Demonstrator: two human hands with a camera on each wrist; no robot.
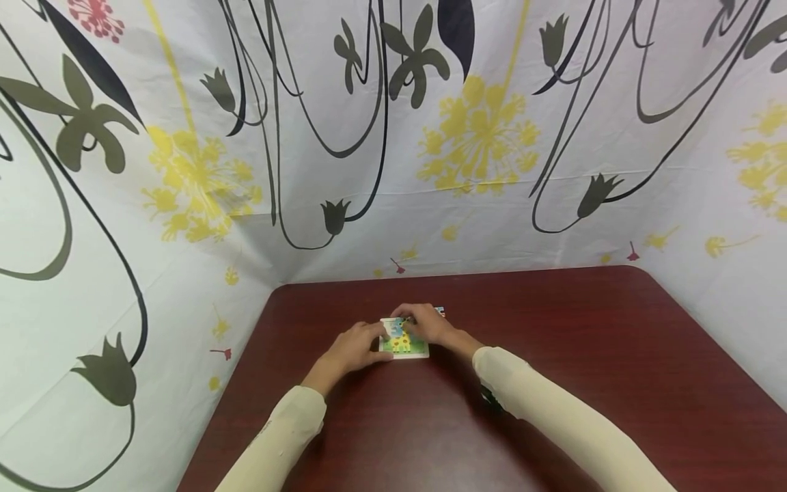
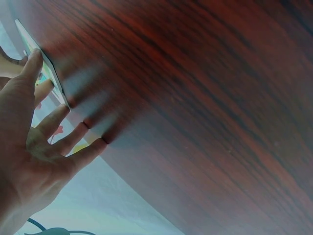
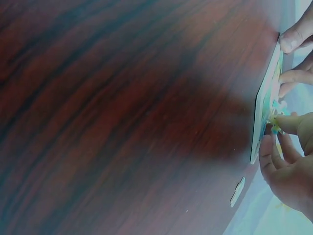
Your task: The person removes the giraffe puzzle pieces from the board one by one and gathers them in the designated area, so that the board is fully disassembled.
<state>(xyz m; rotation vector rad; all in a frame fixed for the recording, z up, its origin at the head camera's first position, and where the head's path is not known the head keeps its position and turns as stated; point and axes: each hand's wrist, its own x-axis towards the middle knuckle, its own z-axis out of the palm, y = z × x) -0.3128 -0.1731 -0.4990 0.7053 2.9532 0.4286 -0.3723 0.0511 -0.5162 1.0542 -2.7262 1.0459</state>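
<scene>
A small jigsaw puzzle board (image 1: 402,347) with a yellow giraffe on green lies flat on the dark red table (image 1: 393,417). My left hand (image 1: 356,347) rests at its left side, thumb on the near edge and fingers spread; in the left wrist view the fingertips (image 2: 66,108) touch the board and tabletop. My right hand (image 1: 428,324) is over the board's far right part. Seen from the right wrist, its thumb and fingers pinch a small yellowish puzzle piece (image 3: 276,122) just at the board's surface. The fingers partly hide the picture.
A loose puzzle piece (image 3: 238,192) lies on the table beyond the board, partly showing behind the right hand in the head view. A white flowered cloth (image 1: 406,239) hangs along the table's back and sides. A small dark object (image 1: 490,398) shows beneath the right sleeve.
</scene>
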